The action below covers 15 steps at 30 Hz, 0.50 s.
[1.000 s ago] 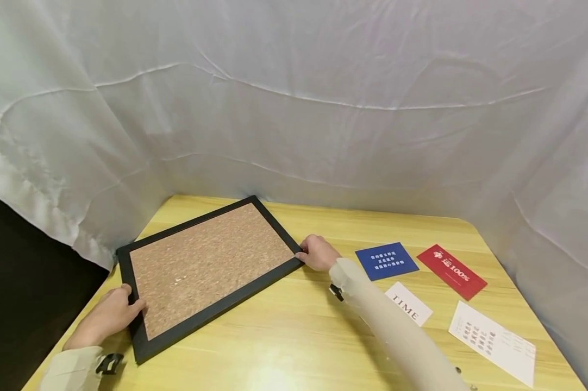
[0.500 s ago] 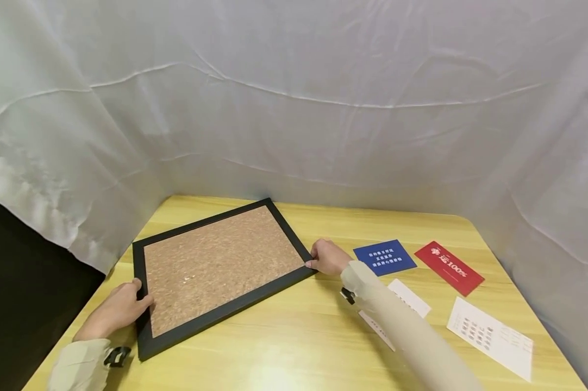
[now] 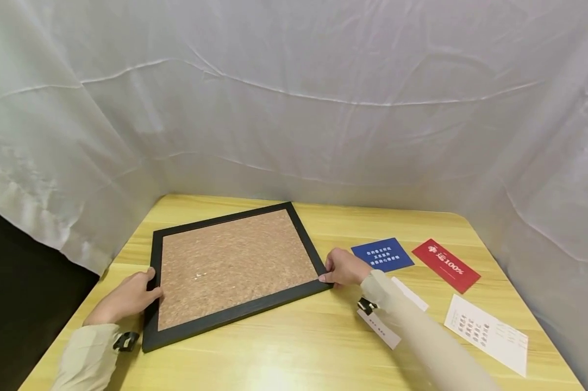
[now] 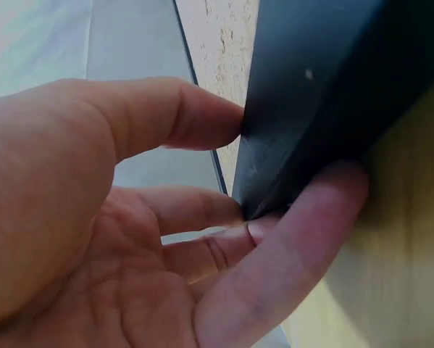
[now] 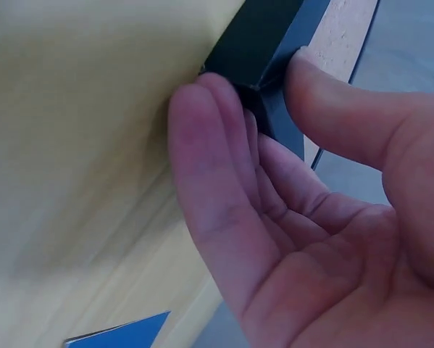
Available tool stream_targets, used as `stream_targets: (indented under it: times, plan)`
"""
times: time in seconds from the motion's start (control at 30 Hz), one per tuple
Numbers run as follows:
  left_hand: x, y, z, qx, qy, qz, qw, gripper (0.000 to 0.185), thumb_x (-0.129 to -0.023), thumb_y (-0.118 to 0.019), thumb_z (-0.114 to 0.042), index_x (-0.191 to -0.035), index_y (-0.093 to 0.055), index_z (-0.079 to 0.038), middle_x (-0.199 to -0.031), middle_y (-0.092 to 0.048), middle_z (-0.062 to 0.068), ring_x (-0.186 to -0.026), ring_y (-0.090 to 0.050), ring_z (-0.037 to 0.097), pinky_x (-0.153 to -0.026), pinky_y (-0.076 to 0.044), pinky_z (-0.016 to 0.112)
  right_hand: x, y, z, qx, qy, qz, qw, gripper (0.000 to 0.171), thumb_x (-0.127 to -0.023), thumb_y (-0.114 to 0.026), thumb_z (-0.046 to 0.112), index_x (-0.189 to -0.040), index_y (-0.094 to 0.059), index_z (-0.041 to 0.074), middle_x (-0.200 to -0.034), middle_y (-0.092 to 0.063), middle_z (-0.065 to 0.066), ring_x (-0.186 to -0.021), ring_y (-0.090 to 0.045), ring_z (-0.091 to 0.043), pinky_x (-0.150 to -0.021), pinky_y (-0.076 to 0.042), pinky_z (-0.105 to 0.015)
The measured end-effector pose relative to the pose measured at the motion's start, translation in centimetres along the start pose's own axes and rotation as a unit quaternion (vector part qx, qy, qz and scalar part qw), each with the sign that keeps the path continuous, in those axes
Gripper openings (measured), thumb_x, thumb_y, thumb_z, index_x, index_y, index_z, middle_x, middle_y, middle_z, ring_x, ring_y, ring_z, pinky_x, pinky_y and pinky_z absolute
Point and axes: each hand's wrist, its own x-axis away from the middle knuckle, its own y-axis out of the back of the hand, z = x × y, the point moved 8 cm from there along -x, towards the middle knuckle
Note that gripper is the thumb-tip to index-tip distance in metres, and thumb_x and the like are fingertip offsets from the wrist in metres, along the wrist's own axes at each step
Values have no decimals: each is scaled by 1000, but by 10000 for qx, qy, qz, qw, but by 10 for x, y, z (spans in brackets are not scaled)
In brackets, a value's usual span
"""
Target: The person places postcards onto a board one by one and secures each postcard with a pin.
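A black-framed cork board (image 3: 235,260) lies at a slant over the left half of the table, cork side up. My left hand (image 3: 130,296) grips its left frame bar, thumb on top near the cork. In the left wrist view the thumb presses the black frame (image 4: 303,94) and the fingers curl at its outer edge. With my right hand (image 3: 345,267) I pinch the near right corner of the frame. The right wrist view shows the thumb on the top face of that corner (image 5: 267,65) and the fingertips against its outer side.
Right of the board lie a blue card (image 3: 383,254), a red card (image 3: 445,265) and a large white card (image 3: 487,334). Two more white cards, one of them this small card (image 3: 379,328), are partly under the right sleeve. Grey-white cloth (image 3: 294,108) hangs behind the table.
The cork board has shifted to the right and slightly turned, both hands moving along with it. The small white card by the right forearm has come into view.
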Motion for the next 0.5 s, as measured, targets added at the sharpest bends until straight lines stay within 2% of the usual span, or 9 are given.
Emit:
stream_targets:
  times: [0.2, 0.4, 0.5]
  plan:
    - [-8, 0, -8, 100, -200, 68, 9997, 71, -98, -57, -16, -147, -28, 28, -66, -51, 4, -45, -39, 12, -57, -40, 29, 14, -1, -10, -234, -182, 30, 9996, 18, -92, -78, 13, -80, -68, 4, -75, -70, -9, -63, -73, -20, -62, -59, -30]
    - [-16, -2, -16, 206, -410, 195, 9988, 72, -99, -57, -16, -147, -26, 28, -69, -48, 3, -45, -34, 11, -53, -37, 27, 28, -3, -18, -388, -374, 17, 9985, 20, -90, -80, 11, -80, -65, 3, -72, -67, -8, -61, -73, -20, -61, -61, -32]
    - [-19, -4, -19, 285, -498, 265, 9980, 71, -100, -57, -15, -148, -25, 27, -62, -45, 0, -44, -31, 10, -50, -37, 26, 34, -4, -22, -427, -532, 8, 9977, 20, -90, -80, 12, -81, -64, 4, -73, -66, -8, -60, -72, -19, -61, -61, -31]
